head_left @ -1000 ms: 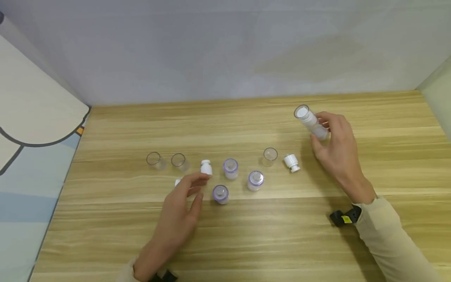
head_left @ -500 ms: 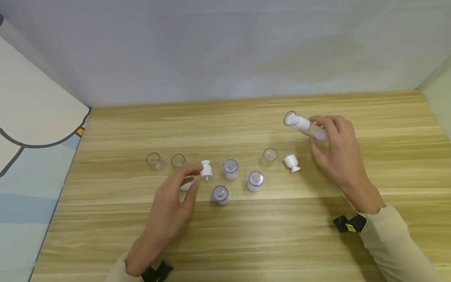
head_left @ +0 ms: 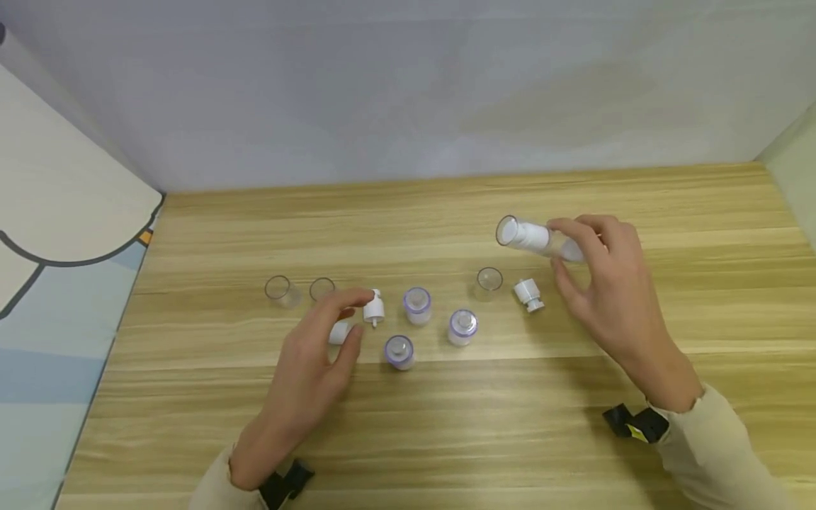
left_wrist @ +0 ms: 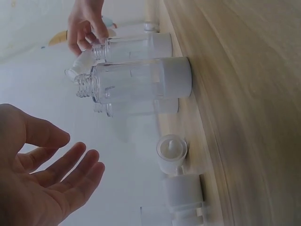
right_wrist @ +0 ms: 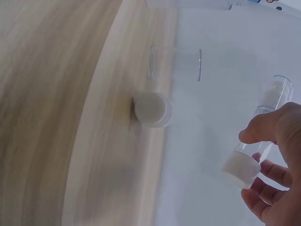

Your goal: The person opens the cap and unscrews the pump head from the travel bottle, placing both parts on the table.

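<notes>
Tilted on its side above the table, a clear pump bottle (head_left: 532, 238) with a white pump and clear cap is pinched by my right hand (head_left: 605, 283). The right wrist view shows the bottle's white base (right_wrist: 242, 168) near the fingers. My left hand (head_left: 312, 354) hovers with loosely bent fingers, holding nothing. It is nearest to two white pump heads, one lying under the fingers (head_left: 339, 333) and another just beyond the fingertips, a pump head (head_left: 374, 309). Three uncapped clear bottles stand upright, such as this bottle (left_wrist: 127, 80), with white bases.
Clear caps stand at the left, one cap (head_left: 280, 289) beside another cap (head_left: 321, 289) partly behind the left hand. A third clear cap (head_left: 489, 281) stands near a white pump head (head_left: 529, 294) at the right. A pale wall (head_left: 408, 92) closes the table's far side.
My right hand has turned the bottle from steep to nearly level, its capped end swinging left and nearer. The left hand first moved left, then slightly back right, exposing the pump head under it.
</notes>
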{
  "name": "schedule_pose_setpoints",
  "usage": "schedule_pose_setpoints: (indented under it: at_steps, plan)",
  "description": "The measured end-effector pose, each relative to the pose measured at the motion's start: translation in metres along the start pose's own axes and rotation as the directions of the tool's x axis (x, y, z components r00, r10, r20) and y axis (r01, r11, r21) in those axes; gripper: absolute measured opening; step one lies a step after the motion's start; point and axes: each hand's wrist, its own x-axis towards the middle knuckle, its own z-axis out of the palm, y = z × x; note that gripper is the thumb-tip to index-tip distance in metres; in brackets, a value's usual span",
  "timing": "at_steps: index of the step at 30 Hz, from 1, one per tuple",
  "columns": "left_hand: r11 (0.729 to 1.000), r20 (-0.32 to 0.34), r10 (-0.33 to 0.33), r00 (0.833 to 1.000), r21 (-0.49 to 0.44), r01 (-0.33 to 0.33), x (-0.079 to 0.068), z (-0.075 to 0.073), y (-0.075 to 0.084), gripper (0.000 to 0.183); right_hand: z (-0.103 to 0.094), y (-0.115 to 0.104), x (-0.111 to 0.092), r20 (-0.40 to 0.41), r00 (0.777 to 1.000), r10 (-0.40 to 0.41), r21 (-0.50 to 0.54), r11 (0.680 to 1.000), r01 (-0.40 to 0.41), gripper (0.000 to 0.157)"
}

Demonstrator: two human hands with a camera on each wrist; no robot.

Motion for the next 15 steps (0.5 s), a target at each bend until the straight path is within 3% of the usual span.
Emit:
schedule_pose_setpoints:
  at_steps: [4,11,15]
  plan:
    - [0.999,-0.013,0.044,0.999,-0.006,-0.044,0.003,0.002,0.002,0.041,-0.003,-0.007,-0.001,-0.008,0.999,-0.050,0.006,0.999,0.050,0.052]
    - [0.998,0.007,0.054,0.999,-0.020,-0.053,0.009,0.002,0.009,0.035,-0.008,-0.018,-0.005,0.005,0.995,-0.104,-0.013,0.994,0.104,0.049]
    - [0.994,-0.016,0.112,0.994,-0.014,-0.112,0.013,0.006,0.012,0.035,-0.009,-0.024,-0.006,0.000,0.993,-0.118,-0.014,0.993,0.118,0.052]
